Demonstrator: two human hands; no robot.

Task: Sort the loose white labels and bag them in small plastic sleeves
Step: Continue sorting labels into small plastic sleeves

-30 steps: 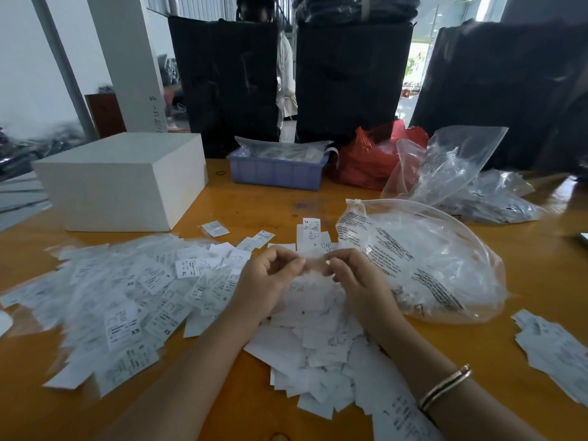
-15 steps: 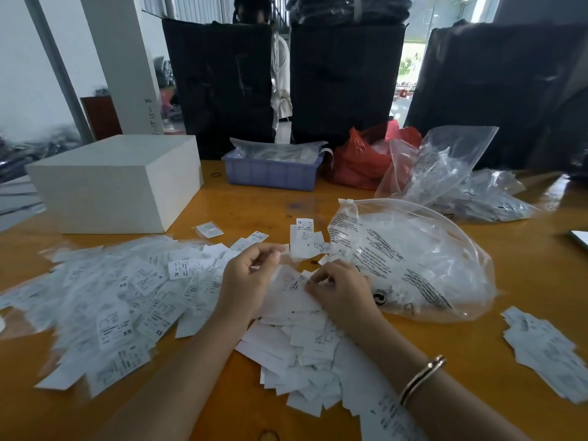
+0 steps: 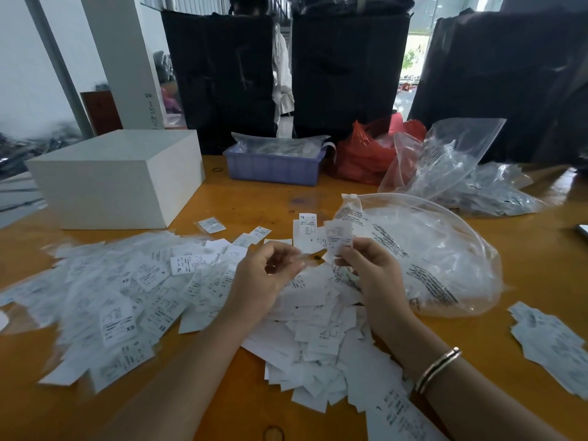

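The right hand [image 3: 372,268] is raised above the bench [image 3: 254,205], pinching a small bunch of white labels [image 3: 337,238] upright between thumb and fingertips. At its 9 o'clock, just apart from it, the left hand [image 3: 267,275] has its fingers curled with thumb and forefinger closed on something thin and clear, probably a small plastic sleeve [image 3: 304,258]; it is too faint to be sure.

Beneath and between both hands lies a heap of loose white labels [image 3: 318,338], running toward 6 o'clock. A wider spread of sleeved labels [image 3: 111,300], some marked XS, covers the bench at 9 o'clock of the left hand. A short stack of labels [image 3: 305,232] marked XL stands at 12 o'clock of the hands, and a smaller pile of labels [image 3: 550,342] lies well apart at 4 o'clock of the right hand.

Just beside the right hand at 2 o'clock sits a large clear zip bag [image 3: 439,259] printed with black text, holding clear plastic sleeves. Farther at 1 o'clock an upright clear bag [image 3: 445,157] leans against a red plastic bag [image 3: 362,154]. At 12 o'clock a lilac plastic tray [image 3: 273,168] holds clear packets. A closed white box [image 3: 114,179] stands at 10 o'clock.
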